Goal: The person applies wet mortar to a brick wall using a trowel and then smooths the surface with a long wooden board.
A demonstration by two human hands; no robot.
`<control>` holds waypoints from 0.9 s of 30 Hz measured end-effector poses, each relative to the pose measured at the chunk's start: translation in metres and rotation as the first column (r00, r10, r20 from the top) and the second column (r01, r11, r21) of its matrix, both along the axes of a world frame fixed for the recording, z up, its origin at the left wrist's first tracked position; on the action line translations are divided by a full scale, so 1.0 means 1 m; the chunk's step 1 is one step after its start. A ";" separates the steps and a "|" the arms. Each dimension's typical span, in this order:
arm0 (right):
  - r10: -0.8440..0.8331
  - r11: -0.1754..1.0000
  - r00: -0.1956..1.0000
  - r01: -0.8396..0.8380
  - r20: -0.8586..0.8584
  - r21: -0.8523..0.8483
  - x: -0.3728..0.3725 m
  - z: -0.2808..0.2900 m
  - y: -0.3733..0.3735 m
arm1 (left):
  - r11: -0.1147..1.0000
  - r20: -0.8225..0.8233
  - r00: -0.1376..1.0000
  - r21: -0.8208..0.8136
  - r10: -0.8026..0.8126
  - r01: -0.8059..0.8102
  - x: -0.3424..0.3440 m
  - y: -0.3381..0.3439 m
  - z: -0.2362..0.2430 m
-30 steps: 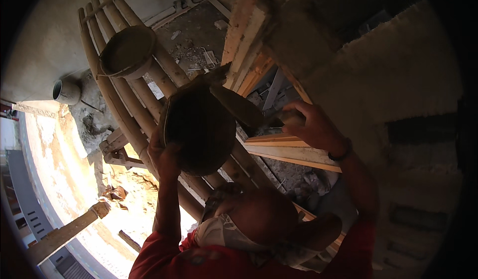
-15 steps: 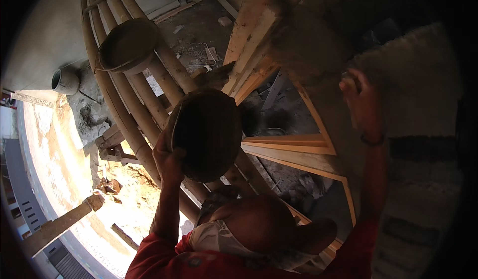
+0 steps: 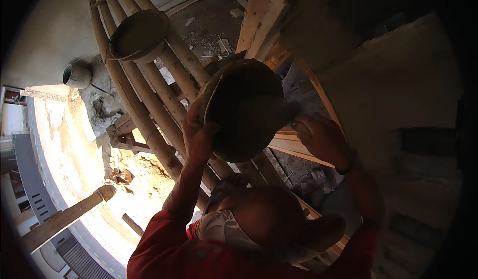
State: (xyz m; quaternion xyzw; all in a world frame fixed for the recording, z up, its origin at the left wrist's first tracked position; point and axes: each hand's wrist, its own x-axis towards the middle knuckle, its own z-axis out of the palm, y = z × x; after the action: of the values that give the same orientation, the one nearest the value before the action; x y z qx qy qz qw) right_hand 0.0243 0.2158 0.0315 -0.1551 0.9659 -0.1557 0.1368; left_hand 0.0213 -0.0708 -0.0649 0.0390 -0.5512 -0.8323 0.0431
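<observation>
My left hand (image 3: 198, 135) grips the rim of a dark round basin (image 3: 233, 142), thumb over the edge, and holds it tilted above a bamboo platform. Its inside is in deep shadow, so the contents cannot be made out. Closed around a handle, my right hand (image 3: 321, 137) is at the basin's right edge. The tool looks like a trowel (image 3: 269, 108); its blurred blade reaches into the basin. On the poles farther off stands a second basin (image 3: 144, 56) with greyish stuff in it.
Bamboo poles (image 3: 130, 97) form the platform, with gaps between them. Wooden frames (image 3: 298, 142) stand on the right beside a rough plastered wall (image 3: 398, 94). A bucket (image 3: 77, 75) lies on its side at the left. Rubble covers the ground below; a beam (image 3: 64, 219) crosses lower left.
My right hand has come down and left from beside the wall to the basin, bringing the tool into it. My left hand has shifted the basin right and slightly up.
</observation>
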 end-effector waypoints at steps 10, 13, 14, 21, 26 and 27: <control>0.234 0.927 0.848 -0.048 -0.476 0.371 -0.025 -0.028 -0.040 | 0.996 -0.015 0.996 -0.012 -0.089 0.089 -0.008 0.010 0.024; 0.249 0.907 0.827 -0.016 -0.504 0.421 -0.012 -0.038 -0.046 | 0.993 -0.032 0.993 -0.016 -0.116 0.116 -0.010 0.013 0.027; 0.238 0.930 0.843 -0.055 -0.482 0.363 -0.009 -0.037 -0.044 | 0.992 -0.037 0.991 -0.013 -0.127 0.127 -0.011 0.013 0.030; 0.218 0.929 0.884 -0.058 -0.414 0.365 -0.007 0.006 -0.031 | 0.984 0.000 0.993 -0.131 -0.121 0.120 -0.011 0.013 0.024; 0.242 0.924 0.916 -0.118 -0.319 0.363 -0.020 -0.015 -0.033 | 0.947 0.031 0.992 -0.293 -0.124 0.128 -0.006 0.018 0.020; 0.269 0.913 0.923 -0.153 -0.274 0.379 -0.021 -0.017 -0.035 | 0.945 0.020 0.991 -0.300 -0.130 0.130 -0.006 0.017 0.018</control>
State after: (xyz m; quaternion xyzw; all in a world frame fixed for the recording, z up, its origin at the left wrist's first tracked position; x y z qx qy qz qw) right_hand 0.0031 0.1811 0.0149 -0.2562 0.9644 0.0618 0.0197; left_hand 0.0153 -0.0538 -0.0474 -0.0044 -0.6729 -0.7397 -0.0065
